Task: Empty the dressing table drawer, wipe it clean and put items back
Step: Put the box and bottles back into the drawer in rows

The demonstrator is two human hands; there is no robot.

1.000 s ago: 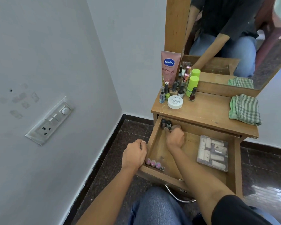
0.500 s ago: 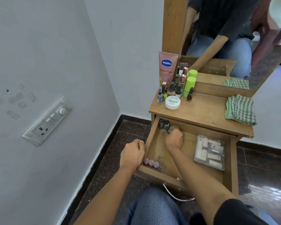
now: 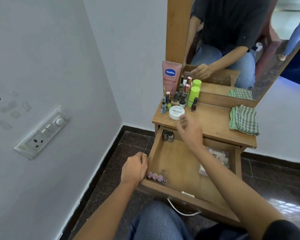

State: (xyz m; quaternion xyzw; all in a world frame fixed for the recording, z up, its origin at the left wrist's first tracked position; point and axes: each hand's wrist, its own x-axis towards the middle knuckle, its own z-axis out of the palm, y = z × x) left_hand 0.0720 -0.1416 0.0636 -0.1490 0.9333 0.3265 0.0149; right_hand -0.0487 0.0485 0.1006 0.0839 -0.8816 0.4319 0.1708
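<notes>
The wooden drawer [image 3: 178,188] is pulled out under the dressing table top [image 3: 213,123]. My left hand [image 3: 134,168] grips the drawer's left wall. My right hand [image 3: 189,129] hovers blurred above the table's front edge, just in front of the white nail polish jar [image 3: 176,112]; its fingers are curled round a small bottle that is mostly hidden. Two dark bottles [image 3: 168,135] stand in the drawer's back left corner. Small pink-capped bottles [image 3: 155,176] lie at the front left. My forearm partly covers a clear plastic box [image 3: 219,157] at the right.
A pink Vaseline tube [image 3: 171,77], green bottles [image 3: 194,94] and several nail polish bottles crowd the table's back left. A green checked cloth [image 3: 243,119] lies at the right. The mirror [image 3: 232,40] stands behind. A wall with a switch panel [image 3: 42,132] is close on the left.
My right hand has lifted out of the drawer's back left corner and moved up over the table's front edge. A third bottle is gone from that corner. My left hand has stayed put.
</notes>
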